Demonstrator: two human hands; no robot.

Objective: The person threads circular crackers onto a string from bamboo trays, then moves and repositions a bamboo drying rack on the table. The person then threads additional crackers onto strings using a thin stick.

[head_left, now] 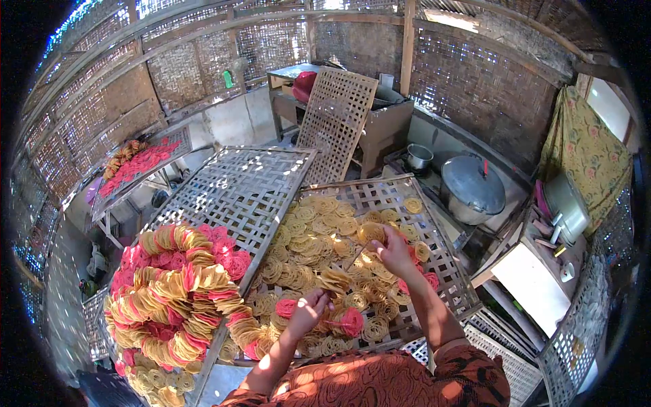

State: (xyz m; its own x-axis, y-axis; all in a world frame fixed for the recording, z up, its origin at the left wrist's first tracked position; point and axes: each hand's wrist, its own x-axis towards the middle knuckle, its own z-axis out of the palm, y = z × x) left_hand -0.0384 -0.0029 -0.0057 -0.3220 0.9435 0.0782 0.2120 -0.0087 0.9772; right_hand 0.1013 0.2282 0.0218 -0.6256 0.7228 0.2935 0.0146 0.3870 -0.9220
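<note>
My left hand (308, 315) is closed at the lower middle of the woven bamboo rack (390, 192), with a small stack of yellow lacy round crackers (333, 279) at its fingertips. Farther up and to the right, my right hand (395, 252) pinches a yellow cracker (370, 233). Many loose yellow crackers (319, 234) cover the rack under both hands. A few pink crackers (351, 322) lie among them near my left hand. To the left, a long strung garland (166, 285) of yellow and pink crackers lies coiled in a heap.
Another woven rack (237, 183) lies at the left, and a third (336, 115) leans upright behind. Pink crackers (139, 169) lie on a far-left rack. A large lidded pot (472, 190) and a small pot (419, 157) stand at the back right, beyond a white-fronted cabinet (532, 285).
</note>
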